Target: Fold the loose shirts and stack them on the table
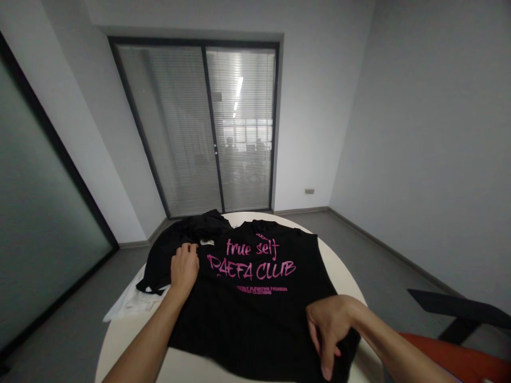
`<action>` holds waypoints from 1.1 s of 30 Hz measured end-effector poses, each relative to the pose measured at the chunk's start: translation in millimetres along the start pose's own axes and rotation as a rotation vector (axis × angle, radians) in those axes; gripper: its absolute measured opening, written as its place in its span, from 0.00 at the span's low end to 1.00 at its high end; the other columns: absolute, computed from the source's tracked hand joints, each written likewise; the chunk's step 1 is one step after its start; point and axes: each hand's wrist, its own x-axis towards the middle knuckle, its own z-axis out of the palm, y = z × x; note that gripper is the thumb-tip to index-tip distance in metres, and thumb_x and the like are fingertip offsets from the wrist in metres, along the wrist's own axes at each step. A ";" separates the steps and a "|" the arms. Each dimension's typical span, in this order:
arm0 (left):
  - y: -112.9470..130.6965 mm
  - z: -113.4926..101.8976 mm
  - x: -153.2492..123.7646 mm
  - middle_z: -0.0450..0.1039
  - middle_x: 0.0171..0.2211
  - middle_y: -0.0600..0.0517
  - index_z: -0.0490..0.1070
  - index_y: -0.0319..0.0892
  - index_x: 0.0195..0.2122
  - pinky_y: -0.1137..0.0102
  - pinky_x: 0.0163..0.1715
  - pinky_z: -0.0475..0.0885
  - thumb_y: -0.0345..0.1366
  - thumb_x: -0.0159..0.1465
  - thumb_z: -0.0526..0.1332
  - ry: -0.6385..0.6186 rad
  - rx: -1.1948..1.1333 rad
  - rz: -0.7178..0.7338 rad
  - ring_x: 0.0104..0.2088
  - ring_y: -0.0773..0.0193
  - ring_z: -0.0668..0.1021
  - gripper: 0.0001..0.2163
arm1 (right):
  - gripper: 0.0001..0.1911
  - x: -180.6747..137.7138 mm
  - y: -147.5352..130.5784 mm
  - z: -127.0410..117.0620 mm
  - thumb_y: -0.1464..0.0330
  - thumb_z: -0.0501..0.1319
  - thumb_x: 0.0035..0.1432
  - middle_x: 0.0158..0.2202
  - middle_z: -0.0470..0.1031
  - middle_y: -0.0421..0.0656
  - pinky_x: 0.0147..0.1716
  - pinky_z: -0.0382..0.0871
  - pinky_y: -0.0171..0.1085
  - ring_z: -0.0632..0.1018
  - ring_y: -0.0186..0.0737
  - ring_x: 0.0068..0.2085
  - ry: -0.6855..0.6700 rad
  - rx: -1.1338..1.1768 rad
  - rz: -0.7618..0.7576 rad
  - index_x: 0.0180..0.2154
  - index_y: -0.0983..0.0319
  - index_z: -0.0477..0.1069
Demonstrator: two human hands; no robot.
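A black sleeveless shirt [247, 314] with pink lettering lies spread over a round white table, its neck end pointing away from me. My left hand [184, 266] is at its left edge, fingers curled down onto the cloth; the fingertips are partly hidden. Near the lower right corner, my right hand [329, 324] points its fingers downward and pinches the cloth by the hem. Beside my left hand, a bunched black garment [159, 260] rests on the table's left side.
The table [351, 282] shows its pale rim around the shirt. A clear plastic bag [133, 303] lies under the bunched garment at the left. To the right stands an orange chair [447, 356] with a black armrest [459, 308]. Glass doors with blinds [243, 175] are beyond the table.
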 end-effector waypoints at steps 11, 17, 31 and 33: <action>77.7 -5.7 -66.3 0.70 0.54 0.46 0.67 0.46 0.55 0.60 0.54 0.64 0.44 0.64 0.63 -0.322 -0.490 1.057 0.53 0.52 0.71 0.20 | 0.21 14.8 20.1 -37.2 0.60 0.67 0.53 0.37 0.80 0.44 0.33 0.67 0.33 0.78 0.39 0.35 0.533 -0.159 -0.094 0.47 0.62 0.77; 81.2 -2.2 -97.3 0.72 0.43 0.48 0.68 0.44 0.39 0.63 0.39 0.69 0.54 0.54 0.66 -0.273 -0.435 1.260 0.39 0.58 0.74 0.21 | 0.13 36.7 36.3 -51.7 0.63 0.62 0.60 0.42 0.79 0.46 0.39 0.67 0.35 0.79 0.43 0.40 0.819 -0.281 -0.089 0.45 0.60 0.76; 81.2 -31.8 -122.6 0.76 0.33 0.56 0.72 0.45 0.37 0.73 0.29 0.69 0.38 0.62 0.65 -0.512 -0.480 1.236 0.32 0.65 0.79 0.05 | 0.18 75.1 29.2 -73.2 0.57 0.51 0.69 0.47 0.78 0.46 0.39 0.67 0.35 0.79 0.42 0.45 1.145 -0.355 0.025 0.49 0.57 0.73; 83.2 -26.9 -130.4 0.76 0.32 0.57 0.72 0.44 0.34 0.75 0.29 0.69 0.35 0.64 0.64 -0.655 -0.581 1.298 0.31 0.67 0.79 0.03 | 0.24 76.1 24.1 -73.4 0.53 0.47 0.70 0.42 0.79 0.48 0.37 0.68 0.36 0.80 0.45 0.42 1.098 -0.373 0.109 0.44 0.59 0.76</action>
